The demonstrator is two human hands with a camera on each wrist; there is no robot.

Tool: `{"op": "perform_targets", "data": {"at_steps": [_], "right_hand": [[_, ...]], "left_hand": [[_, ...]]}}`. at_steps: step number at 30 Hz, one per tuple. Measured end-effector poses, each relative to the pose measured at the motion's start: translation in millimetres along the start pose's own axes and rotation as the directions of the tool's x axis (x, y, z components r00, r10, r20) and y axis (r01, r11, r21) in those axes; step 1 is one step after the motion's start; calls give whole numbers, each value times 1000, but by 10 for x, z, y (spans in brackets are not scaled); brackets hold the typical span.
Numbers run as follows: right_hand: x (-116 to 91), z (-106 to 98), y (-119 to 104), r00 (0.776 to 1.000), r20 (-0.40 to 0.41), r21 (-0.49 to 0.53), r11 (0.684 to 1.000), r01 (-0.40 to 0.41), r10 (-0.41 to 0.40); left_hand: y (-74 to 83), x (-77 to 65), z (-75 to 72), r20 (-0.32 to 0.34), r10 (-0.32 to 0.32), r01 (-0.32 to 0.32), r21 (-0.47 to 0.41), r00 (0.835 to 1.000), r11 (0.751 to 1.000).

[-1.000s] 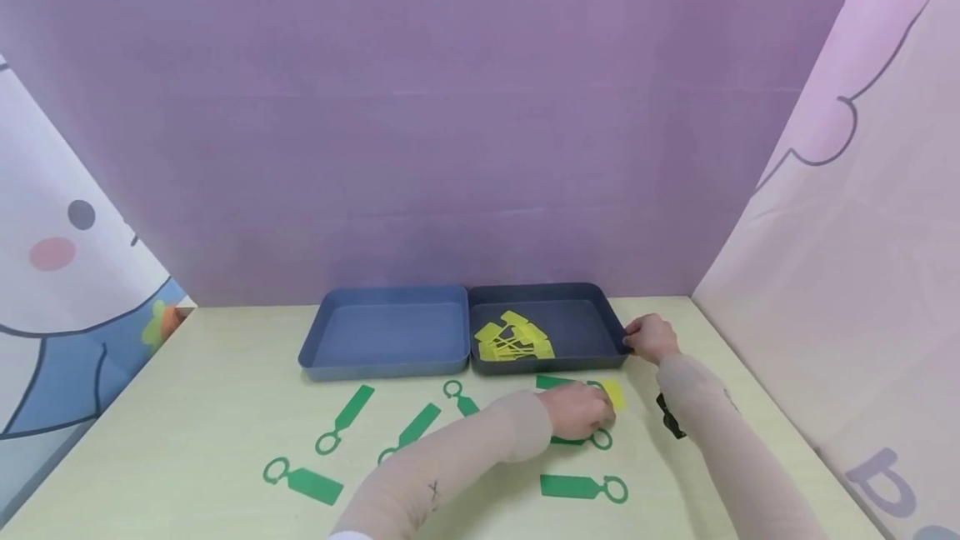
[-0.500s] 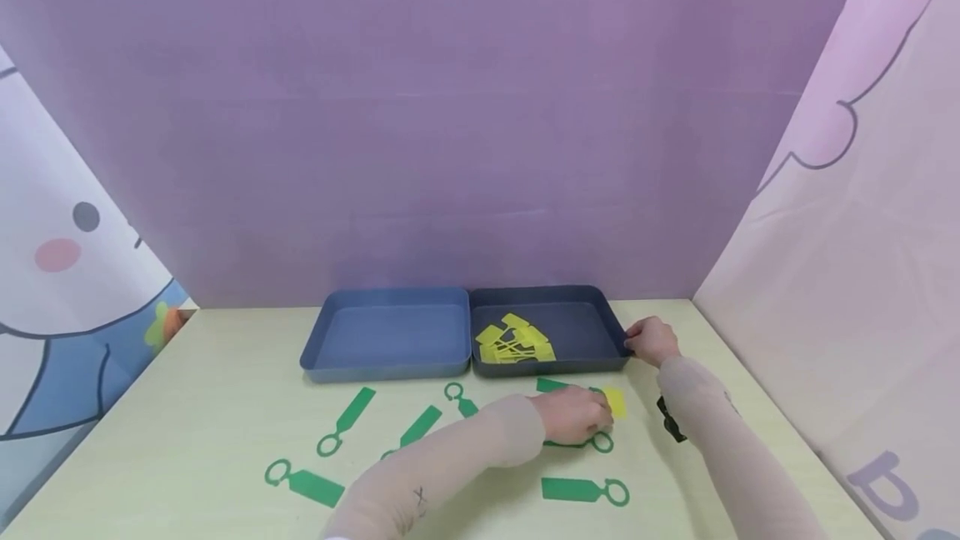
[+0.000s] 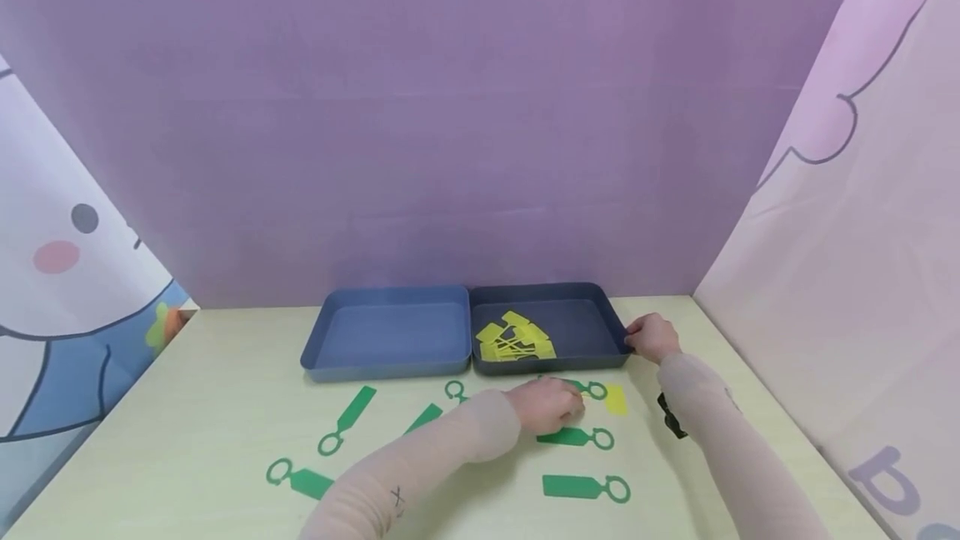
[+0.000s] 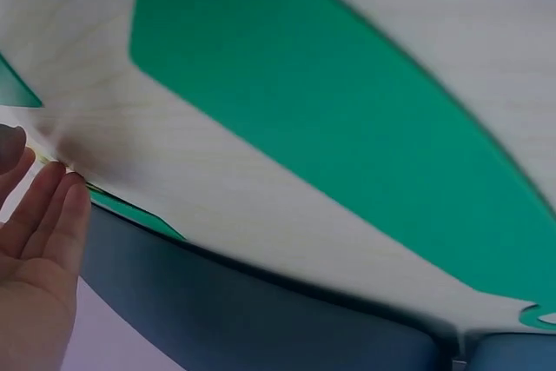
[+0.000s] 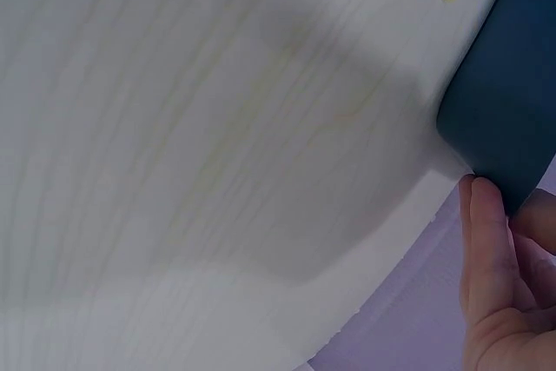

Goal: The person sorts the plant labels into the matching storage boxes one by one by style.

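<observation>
My right hand (image 3: 654, 338) pinches the front right corner of the dark tray (image 3: 551, 367); in the right wrist view the thumb and fingers of my right hand (image 5: 508, 288) lie on either side of its wall (image 5: 512, 84). My left hand (image 3: 546, 405) is low over the table, among green ring-ended tags. Its fingers (image 4: 56, 215) look fairly straight in the left wrist view, tips at the tabletop. A yellow label (image 3: 616, 399) lies just right of it, partly under a green tag (image 3: 596, 390); its thin stem runs toward the fingertips. Several yellow labels (image 3: 517, 336) are piled inside the dark tray.
A blue tray (image 3: 386, 373) stands against the dark one, by the purple backdrop (image 3: 450, 148). Green tags lie around, among them one at the front (image 3: 572, 487) and one on the left (image 3: 352, 411). A small black object (image 3: 671, 417) shows beside the right sleeve.
My left hand has shifted left, away from the yellow label's head, uncovering more of the green tags on its right. My right hand stays at the tray corner.
</observation>
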State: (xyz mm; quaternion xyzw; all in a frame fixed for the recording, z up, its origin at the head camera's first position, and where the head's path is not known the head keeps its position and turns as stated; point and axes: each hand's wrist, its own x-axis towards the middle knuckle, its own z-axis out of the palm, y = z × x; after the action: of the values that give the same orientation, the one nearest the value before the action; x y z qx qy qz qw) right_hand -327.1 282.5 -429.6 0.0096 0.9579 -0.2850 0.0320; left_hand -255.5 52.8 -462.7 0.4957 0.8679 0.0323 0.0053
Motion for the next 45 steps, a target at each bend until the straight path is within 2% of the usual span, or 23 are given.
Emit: {"op": "perform_targets", "data": {"at_steps": [6, 16, 25, 38, 45], "right_hand": [[-16, 19, 2, 1000, -2, 1, 1000, 5, -5], [-18, 24, -7, 1000, -18, 8, 1000, 10, -10], [-11, 15, -18, 1000, -14, 10, 1000, -12, 12], [-9, -35, -64, 1000, -3, 20, 1000, -6, 6], [-20, -7, -36, 1000, 1, 19, 1000, -21, 21]], "left_hand": [[56, 48, -5, 10, 0, 0, 18, 1000, 1000], [132, 204, -7, 19, 12, -12, 25, 1000, 1000], [221, 321, -10, 62, 56, -59, 42, 997, 997], [372, 305, -97, 127, 55, -60, 38, 990, 997], [416, 287, -83, 144, 43, -47, 24, 989, 999]]}}
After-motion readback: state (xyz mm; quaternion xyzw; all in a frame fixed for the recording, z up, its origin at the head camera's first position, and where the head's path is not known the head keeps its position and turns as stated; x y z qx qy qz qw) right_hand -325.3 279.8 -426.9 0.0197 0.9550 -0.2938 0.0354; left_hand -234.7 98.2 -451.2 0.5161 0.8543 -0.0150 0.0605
